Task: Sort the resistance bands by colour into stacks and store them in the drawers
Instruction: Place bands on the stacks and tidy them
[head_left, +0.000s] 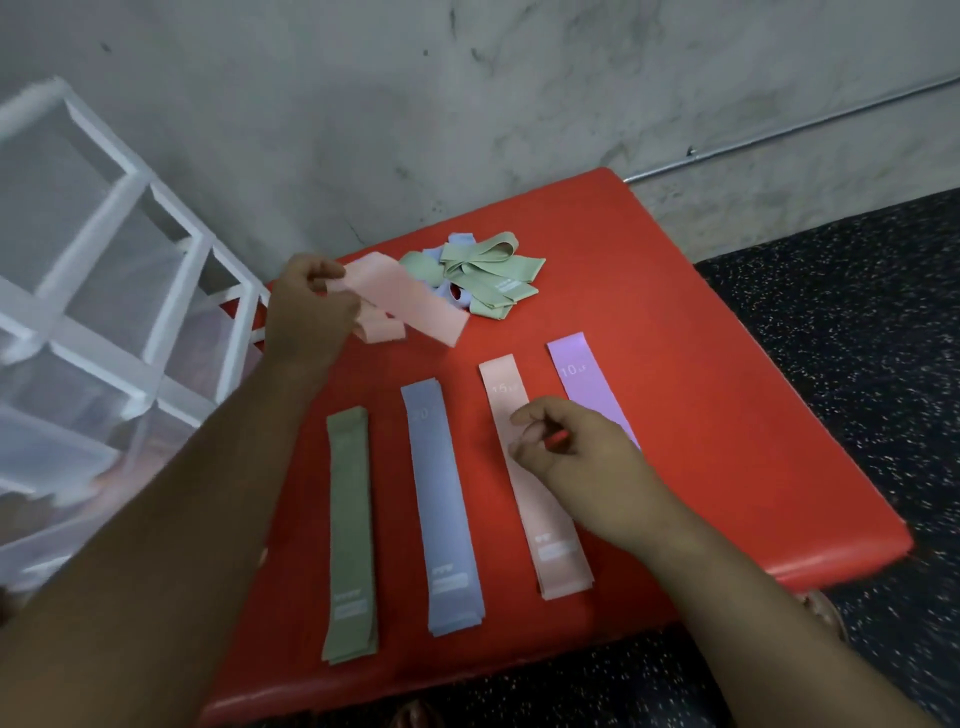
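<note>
On the red padded surface lie flat stacks of bands side by side: green stack, blue stack, pink stack and purple band. My left hand holds one end of a loose pink band lifted above the surface near the back. Beside it sits an unsorted heap of green and blue bands. My right hand hovers over the pink stack with fingers curled and nothing in them, covering part of the purple band.
A white-framed drawer unit with translucent drawers stands to the left, close to the red surface. A grey concrete wall runs behind. Dark speckled floor lies to the right and in front.
</note>
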